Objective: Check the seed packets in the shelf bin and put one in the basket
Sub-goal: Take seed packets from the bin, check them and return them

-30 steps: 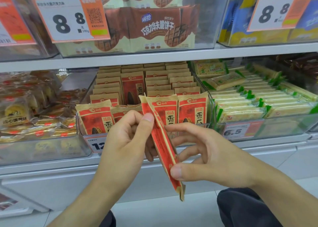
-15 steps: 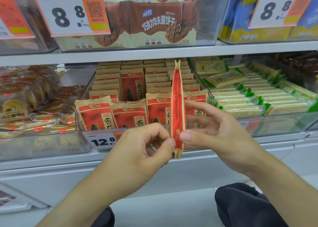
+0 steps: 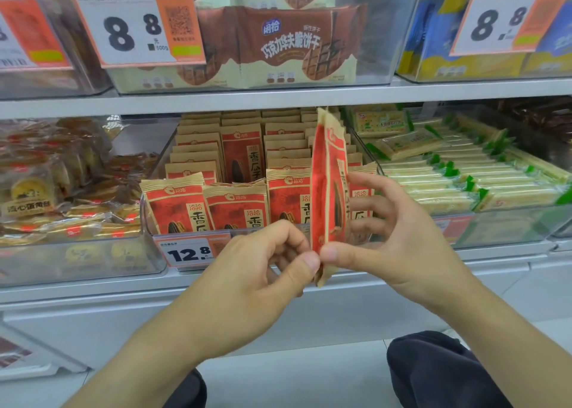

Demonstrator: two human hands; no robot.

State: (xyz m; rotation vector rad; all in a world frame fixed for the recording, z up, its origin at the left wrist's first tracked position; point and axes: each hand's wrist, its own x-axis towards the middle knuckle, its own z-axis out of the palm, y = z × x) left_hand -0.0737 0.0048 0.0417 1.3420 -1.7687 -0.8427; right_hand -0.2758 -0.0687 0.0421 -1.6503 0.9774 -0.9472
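Seed packet [image 3: 328, 187], red/tan, is held upright and edge-on at centre frame, in front of the shelf bin [image 3: 198, 232], apparently so a face or seam can be read. Left hand [image 3: 263, 271] pinches its lower edge w/ thumb and forefinger; right hand [image 3: 387, 237] grips the same corner by thumb, other fingers spread behind as backing. Basket not in view; check step judged ongoing, 1 packet out.
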